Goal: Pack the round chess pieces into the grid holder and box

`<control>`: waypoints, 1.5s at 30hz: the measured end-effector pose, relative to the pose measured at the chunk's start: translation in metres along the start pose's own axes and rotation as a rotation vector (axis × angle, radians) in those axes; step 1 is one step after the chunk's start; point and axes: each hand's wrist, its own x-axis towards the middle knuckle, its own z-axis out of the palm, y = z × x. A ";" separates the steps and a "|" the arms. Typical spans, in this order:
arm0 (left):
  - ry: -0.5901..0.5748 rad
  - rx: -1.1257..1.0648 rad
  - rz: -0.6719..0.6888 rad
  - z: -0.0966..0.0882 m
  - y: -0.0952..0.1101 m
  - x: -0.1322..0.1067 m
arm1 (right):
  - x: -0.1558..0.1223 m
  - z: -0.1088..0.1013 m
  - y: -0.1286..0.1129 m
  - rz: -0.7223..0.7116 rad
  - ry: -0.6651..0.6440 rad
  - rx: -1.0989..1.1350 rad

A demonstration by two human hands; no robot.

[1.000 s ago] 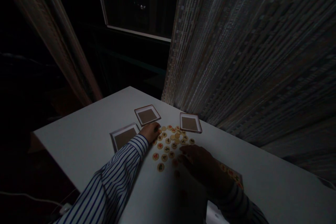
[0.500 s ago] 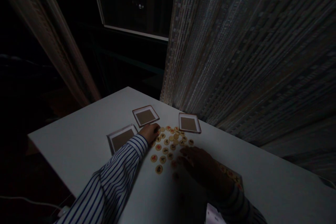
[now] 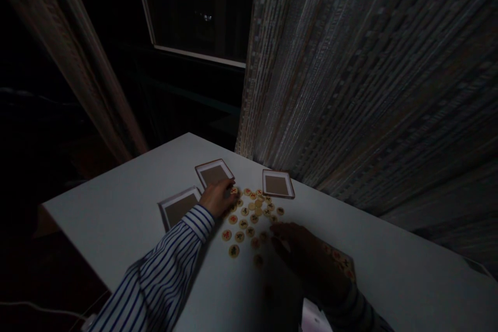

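Red-marked disc [image 3: 234,190] now shows more fully, seemingly singled out, pinched at its width by the left hand [image 3: 215,198] beside the scattered discs [image 3: 243,224]; whether the shadowed right hand [image 3: 301,248] grips anything, I cannot tell.

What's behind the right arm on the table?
Round pieces with red or dark marks show beyond the right arm. The arm covers the rest of that spot, so how many pieces lie there can't be told.
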 end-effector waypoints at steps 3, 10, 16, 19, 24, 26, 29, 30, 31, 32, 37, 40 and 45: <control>0.059 -0.074 0.005 -0.003 0.004 -0.005 | -0.004 -0.007 -0.003 -0.005 0.010 0.003; 0.144 -0.304 0.015 -0.001 0.015 -0.019 | -0.020 -0.015 0.000 0.039 0.089 -0.006; 0.179 -0.414 0.067 0.002 0.038 -0.034 | -0.035 -0.021 0.002 0.098 0.144 0.035; 0.199 -0.434 0.115 0.004 0.051 -0.042 | -0.043 -0.022 0.004 0.121 0.185 0.014; 0.208 -0.506 0.174 0.007 0.069 -0.053 | -0.054 -0.027 0.011 0.145 0.196 0.023; 0.214 -0.538 0.183 0.008 0.076 -0.055 | -0.057 -0.032 0.012 0.168 0.198 0.045; 0.194 -0.589 0.176 0.010 0.085 -0.057 | -0.059 -0.039 0.012 0.189 0.190 0.074; 0.180 -0.615 0.166 0.011 0.088 -0.058 | -0.059 -0.042 0.012 0.193 0.182 0.079; 0.168 -0.646 0.154 0.012 0.091 -0.058 | -0.060 -0.045 0.012 0.192 0.176 0.080; 0.159 -0.677 0.144 0.013 0.093 -0.058 | -0.060 -0.047 0.012 0.190 0.171 0.081; 0.116 -0.740 0.119 0.017 0.106 -0.058 | -0.062 -0.056 0.020 0.201 0.175 0.086; 0.070 -0.795 0.062 0.019 0.116 -0.056 | -0.064 -0.061 0.028 0.215 0.194 0.081; -0.028 -0.949 -0.005 0.026 0.133 -0.054 | -0.065 -0.071 0.033 0.217 0.214 0.073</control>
